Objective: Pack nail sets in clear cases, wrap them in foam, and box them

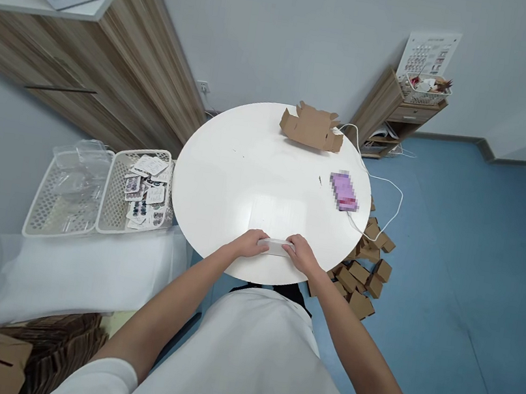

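Both my hands rest at the near edge of a round white table [246, 175]. My left hand [250, 244] and my right hand [302, 254] grip the two ends of a small clear plastic case [276, 246], fingers curled over it. What is inside the case I cannot make out. Farther back on the table lies an unfolded brown cardboard box [311, 128]. A phone [343, 192] on a white cable lies at the right of the tabletop.
Two white perforated baskets [100, 192] stand left of the table, one with clear cases, one with printed cards. Several small brown boxes [363, 271] litter the blue floor at the right. A wooden cabinet [394, 114] stands against the far wall.
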Demonstrator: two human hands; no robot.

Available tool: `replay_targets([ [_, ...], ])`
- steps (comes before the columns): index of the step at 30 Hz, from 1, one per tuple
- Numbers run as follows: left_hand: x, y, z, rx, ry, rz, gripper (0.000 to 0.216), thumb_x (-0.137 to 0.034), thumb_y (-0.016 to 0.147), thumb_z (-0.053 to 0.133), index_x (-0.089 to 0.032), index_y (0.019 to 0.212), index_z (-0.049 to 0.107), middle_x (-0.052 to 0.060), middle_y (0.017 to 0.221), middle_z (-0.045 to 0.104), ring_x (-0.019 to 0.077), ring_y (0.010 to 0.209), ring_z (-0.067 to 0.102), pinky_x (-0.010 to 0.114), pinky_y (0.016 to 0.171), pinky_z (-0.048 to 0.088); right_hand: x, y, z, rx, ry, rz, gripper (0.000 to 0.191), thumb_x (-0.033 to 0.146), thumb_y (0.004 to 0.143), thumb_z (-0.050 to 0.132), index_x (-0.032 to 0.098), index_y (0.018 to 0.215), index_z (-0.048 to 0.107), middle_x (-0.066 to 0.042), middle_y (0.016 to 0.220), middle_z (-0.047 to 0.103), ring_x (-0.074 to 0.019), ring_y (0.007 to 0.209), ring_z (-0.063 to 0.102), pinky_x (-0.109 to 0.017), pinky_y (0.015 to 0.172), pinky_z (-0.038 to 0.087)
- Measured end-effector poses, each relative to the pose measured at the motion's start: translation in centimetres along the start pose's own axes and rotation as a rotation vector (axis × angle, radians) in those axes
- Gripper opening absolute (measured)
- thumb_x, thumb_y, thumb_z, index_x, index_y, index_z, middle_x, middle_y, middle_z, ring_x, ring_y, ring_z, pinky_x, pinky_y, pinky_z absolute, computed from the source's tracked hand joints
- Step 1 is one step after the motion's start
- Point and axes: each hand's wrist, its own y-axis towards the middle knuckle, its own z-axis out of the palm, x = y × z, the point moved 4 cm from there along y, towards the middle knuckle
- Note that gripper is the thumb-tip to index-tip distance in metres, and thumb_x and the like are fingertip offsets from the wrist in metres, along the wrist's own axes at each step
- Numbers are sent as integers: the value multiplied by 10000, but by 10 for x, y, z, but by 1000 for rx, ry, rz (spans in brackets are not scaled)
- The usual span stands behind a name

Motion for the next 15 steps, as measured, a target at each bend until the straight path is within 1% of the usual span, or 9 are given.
replay_targets([
  [2, 8, 6, -1, 21, -74, -49, 288, -357, 737, 468, -209, 941, 607, 29, 937, 618, 188, 842, 563, 283, 713, 433, -5, 8, -1, 42, 60, 49, 234, 391, 833, 407, 206, 902, 533, -40, 918, 571, -169, 842, 516, -293, 722, 404],
  [4, 15, 11, -2, 10, -116, -88, 279, -338, 724, 482, -211, 943, 599, 20, 951, 624, 185, 853, 567, 272, 709, 436, -9, 16, -1, 92, 108, 75, 227, 384, 829, 414, 214, 900, 548, -29, 922, 590, -165, 837, 534, -285, 710, 411],
  [6, 22, 14, -3, -7, -129, -136, 268, -312, 710, 500, -208, 940, 589, 18, 951, 625, 182, 857, 569, 265, 702, 438, -14, 24, 0, 138, 141, 88, 221, 363, 834, 409, 221, 910, 561, -25, 944, 604, -167, 857, 546, -284, 714, 418],
  [8, 29, 16, -4, -19, -106, -219, 258, -300, 696, 520, -201, 928, 578, 25, 928, 625, 181, 836, 573, 264, 678, 439, -19, 30, 2, 158, 149, 104, 229, 337, 843, 391, 226, 934, 570, -29, 979, 608, -172, 890, 550, -292, 737, 422],
  [10, 34, 17, -5, -35, -52, -292, 243, -302, 692, 531, -196, 908, 569, 33, 909, 621, 184, 820, 572, 264, 658, 435, -25, 35, 2, 138, 131, 125, 243, 318, 850, 379, 225, 962, 574, -42, 1013, 601, -182, 929, 545, -305, 768, 421],
  [12, 35, 16, -5, -43, 20, -326, 215, -315, 708, 519, -199, 883, 563, 38, 901, 614, 188, 818, 566, 268, 654, 426, -30, 36, 2, 84, 84, 155, 252, 301, 847, 387, 216, 1003, 567, -63, 1037, 585, -193, 953, 537, -318, 789, 419],
  [14, 32, 14, -6, -75, 123, -338, 231, -319, 713, 518, -198, 906, 555, 57, 935, 596, 208, 851, 552, 289, 677, 419, -33, 34, -1, -4, 0, 188, 271, 276, 833, 416, 200, 1062, 538, -93, 1052, 561, -214, 969, 526, -341, 794, 421],
  [15, 29, 12, -8, -117, 187, -342, 272, -317, 705, 531, -195, 948, 544, 74, 978, 579, 227, 890, 537, 308, 699, 414, -33, 31, -3, -64, -59, 199, 292, 258, 823, 431, 193, 1094, 518, -108, 1067, 544, -230, 987, 513, -362, 804, 416],
])
